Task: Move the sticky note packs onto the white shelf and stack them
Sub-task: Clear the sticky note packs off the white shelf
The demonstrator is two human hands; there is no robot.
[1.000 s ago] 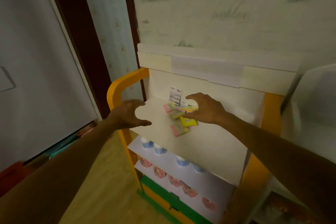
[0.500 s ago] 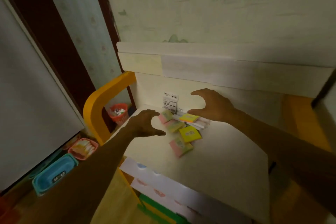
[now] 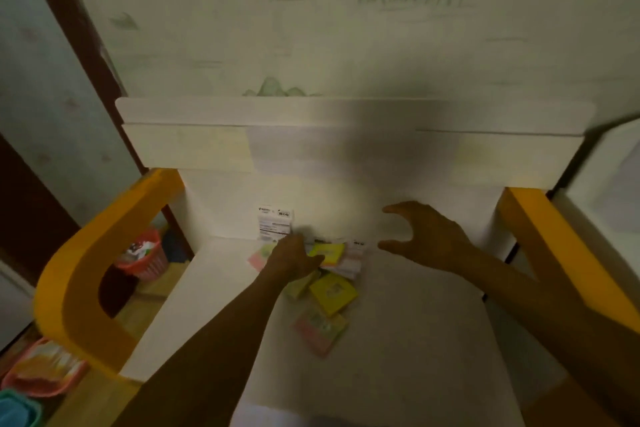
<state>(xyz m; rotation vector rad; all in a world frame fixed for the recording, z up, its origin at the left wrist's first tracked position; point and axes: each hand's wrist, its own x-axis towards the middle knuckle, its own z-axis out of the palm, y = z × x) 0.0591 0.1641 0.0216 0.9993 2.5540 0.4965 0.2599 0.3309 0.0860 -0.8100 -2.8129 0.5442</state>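
The packs lie in a loose cluster toward the back of the white shelf (image 3: 398, 340), not stacked in 1 pile. A yellow pack (image 3: 333, 292) sits tilted near the middle of the cluster, with a pink pack (image 3: 320, 331) in front of it, nearest the camera. A pale green pack (image 3: 300, 286) shows just left of the yellow one, partly under the left wrist. Another pink pack (image 3: 258, 257) peeks out at the left of the hand. At the back, a brighter yellow pack (image 3: 329, 251) rests on a light-coloured pack (image 3: 349, 262) close to the rear panel.

The left hand (image 3: 292, 258) is down on the cluster, its fingers bent over the back packs; blur hides whether they actually grip one, so its hold cannot be told. The right hand (image 3: 424, 237) hovers above the shelf to the right of the packs, fingers and thumb spread wide and lightly curved, holding nothing.

A white label card (image 3: 275, 224) stands against the rear panel just behind the left hand. The shelf has orange side frames (image 3: 79, 288). A red basket (image 3: 143, 258) stands on the floor at the left.
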